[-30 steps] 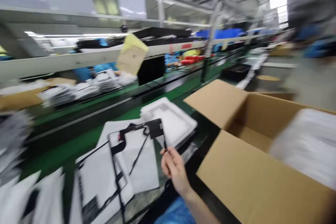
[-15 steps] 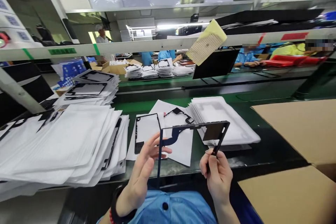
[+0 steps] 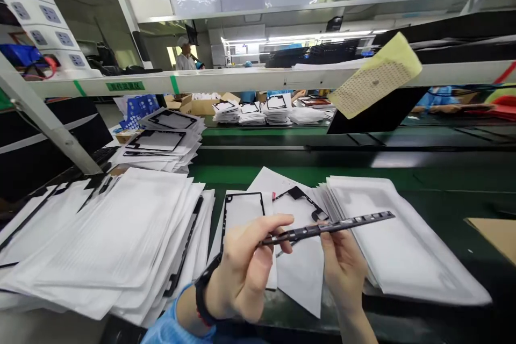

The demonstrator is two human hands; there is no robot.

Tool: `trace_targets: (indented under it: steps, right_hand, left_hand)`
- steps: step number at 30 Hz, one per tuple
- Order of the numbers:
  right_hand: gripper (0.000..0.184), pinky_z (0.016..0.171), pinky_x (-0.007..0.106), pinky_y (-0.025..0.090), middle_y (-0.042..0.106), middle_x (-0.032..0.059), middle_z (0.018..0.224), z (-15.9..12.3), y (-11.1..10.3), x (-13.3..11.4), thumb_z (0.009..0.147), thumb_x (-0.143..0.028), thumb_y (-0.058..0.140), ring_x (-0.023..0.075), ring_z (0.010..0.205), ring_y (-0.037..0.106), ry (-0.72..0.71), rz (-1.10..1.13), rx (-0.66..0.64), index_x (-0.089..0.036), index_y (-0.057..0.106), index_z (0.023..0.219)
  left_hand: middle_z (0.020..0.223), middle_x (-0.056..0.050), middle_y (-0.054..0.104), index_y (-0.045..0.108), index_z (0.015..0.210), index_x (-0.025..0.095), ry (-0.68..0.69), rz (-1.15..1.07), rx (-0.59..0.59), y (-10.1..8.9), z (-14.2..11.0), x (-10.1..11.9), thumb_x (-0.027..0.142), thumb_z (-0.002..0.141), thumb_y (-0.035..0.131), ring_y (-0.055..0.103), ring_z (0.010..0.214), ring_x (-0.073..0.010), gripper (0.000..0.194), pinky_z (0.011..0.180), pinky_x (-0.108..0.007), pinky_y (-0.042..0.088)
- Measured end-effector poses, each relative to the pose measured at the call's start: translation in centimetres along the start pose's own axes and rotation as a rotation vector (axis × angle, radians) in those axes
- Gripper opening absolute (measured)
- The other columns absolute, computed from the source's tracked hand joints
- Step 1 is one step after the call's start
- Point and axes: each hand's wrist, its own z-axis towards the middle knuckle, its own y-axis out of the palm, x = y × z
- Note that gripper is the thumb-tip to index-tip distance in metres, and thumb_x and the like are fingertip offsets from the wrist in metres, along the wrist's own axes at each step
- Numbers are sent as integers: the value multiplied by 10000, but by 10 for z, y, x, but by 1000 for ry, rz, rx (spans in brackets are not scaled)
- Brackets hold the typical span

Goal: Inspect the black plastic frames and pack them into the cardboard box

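I hold a thin black frame (image 3: 342, 224) almost edge-on in front of me, so it reads as a narrow dark strip. My left hand (image 3: 245, 269) pinches its left end between thumb and fingers. My right hand (image 3: 342, 271) grips it from below near the middle. Under my hands white foam sheets lie on the green bench with two more black frames (image 3: 242, 209) on them. A tall pile of white foam sheets (image 3: 100, 236) sits to my left, and a neat stack of white sheets (image 3: 399, 242) to my right.
A cardboard box corner (image 3: 494, 231) shows at the right edge. A yellow sponge pad (image 3: 377, 83) hangs from the white rail (image 3: 242, 79). More stacks of frames and sheets (image 3: 161, 140) sit further back. Other people work across the conveyor belt (image 3: 363, 140).
My view swung left, away from the open cardboard box. The frame was lifted by my right hand, my left hand took hold too, and it has tipped from upright to nearly flat.
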Motion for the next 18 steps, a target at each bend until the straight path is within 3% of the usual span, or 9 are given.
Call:
trace_targets:
  steps: [5,9,13,18]
  right_hand:
    - [130,832,291,584,743,39,966,27,27,33,961,-205,567,188,935,716,46,38,-109,-234,669,1036]
    - [127,861,330,599,760,51,992,27,46,56,957,-191,573,201,964,730,128,116,-156,-229,653,1048]
    - [66,804,371,631,778,63,932,18,58,66,929,-214,625,229,889,753,219,168,-146,-217,648,990]
    - [23,739,396,650,779,50,874,13,66,68,941,-218,603,238,830,760,247,176,-119,-227,623,948]
  left_hand:
    - [887,-57,732,623,1260,218,54,44,36,-15,26,-28,393,1001,351,653,688,-157,414,647,-267,533]
    - [799,-50,729,632,1228,217,44,204,80,-24,37,-48,409,991,357,659,631,-168,410,599,-278,534]
    - [737,-45,708,606,1214,207,73,346,95,-28,42,-59,398,999,356,670,599,-177,381,526,-273,521]
    - [643,-14,652,610,1186,198,40,363,75,-26,44,-64,437,996,346,637,519,-150,403,487,-246,491]
